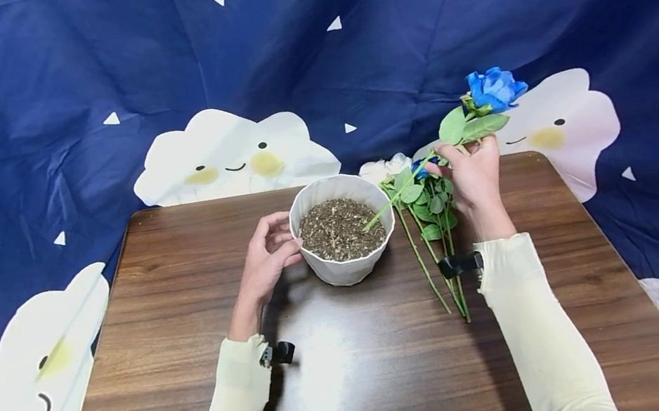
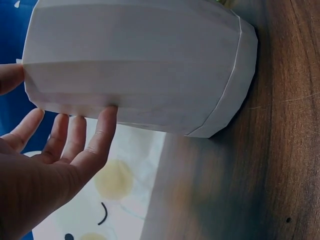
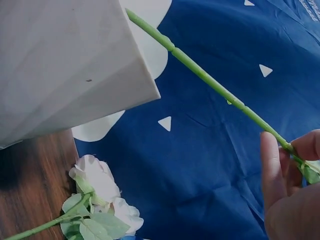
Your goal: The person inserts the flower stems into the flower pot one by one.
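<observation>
A white faceted pot (image 1: 348, 270) filled with brown soil (image 1: 339, 229) stands on the table. My left hand (image 1: 268, 254) is at its left side, with the fingertips resting against the outer wall and the thumb near the rim. In the left wrist view those fingers (image 2: 102, 132) are spread along the pot wall (image 2: 135, 65). My right hand (image 1: 474, 173) pinches a blue rose (image 1: 494, 90) by its green stem (image 3: 210, 80), just below the leaves. The bloom points up and right. Its stem slants down left over the pot's rim, the lower end overlapping the soil.
More roses lie right of the pot, under my right hand: white blooms (image 1: 388, 167) and a blue bloom (image 1: 424, 167), their stems (image 1: 423, 259) pointing toward me. The wooden table (image 1: 363, 385) ends just behind the pot at a dark blue cloth (image 1: 254, 46) printed with clouds.
</observation>
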Available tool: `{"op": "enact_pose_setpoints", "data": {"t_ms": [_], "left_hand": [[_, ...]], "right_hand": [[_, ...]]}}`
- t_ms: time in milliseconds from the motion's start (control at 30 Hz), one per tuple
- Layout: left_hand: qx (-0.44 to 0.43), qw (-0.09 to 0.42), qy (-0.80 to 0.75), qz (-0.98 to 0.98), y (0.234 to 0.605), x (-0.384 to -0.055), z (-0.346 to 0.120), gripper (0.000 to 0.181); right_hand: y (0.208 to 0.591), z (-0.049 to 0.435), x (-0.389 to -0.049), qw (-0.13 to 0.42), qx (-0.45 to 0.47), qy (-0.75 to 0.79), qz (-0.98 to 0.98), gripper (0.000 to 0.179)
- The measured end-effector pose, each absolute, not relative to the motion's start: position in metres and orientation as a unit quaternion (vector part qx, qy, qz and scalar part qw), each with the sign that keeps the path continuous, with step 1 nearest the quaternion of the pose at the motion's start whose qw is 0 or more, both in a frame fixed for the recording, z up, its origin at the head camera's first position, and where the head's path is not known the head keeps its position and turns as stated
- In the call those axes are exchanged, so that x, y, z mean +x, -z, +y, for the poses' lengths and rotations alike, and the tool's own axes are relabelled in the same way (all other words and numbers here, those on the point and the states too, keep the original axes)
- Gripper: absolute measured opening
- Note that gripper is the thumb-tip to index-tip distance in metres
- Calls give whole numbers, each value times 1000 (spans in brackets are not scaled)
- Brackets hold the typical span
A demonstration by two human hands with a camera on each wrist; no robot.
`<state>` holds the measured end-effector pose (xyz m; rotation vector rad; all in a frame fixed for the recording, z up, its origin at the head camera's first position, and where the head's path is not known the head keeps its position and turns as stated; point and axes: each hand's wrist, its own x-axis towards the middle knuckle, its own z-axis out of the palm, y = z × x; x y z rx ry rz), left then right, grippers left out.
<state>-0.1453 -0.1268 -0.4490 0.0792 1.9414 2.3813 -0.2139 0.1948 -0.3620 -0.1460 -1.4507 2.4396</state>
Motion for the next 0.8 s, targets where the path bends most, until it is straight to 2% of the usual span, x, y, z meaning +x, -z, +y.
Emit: {"op": "enact_pose_setpoints", "data": {"t_ms": [467, 800], "left_hand": [[29, 28, -766, 641, 447, -143, -126, 55], [34, 21, -757, 652, 448, -143, -126, 54]], "right_hand": [[373, 177, -221, 136, -46, -828, -542, 40], [378, 164, -223, 130, -24, -806, -577, 47]]}}
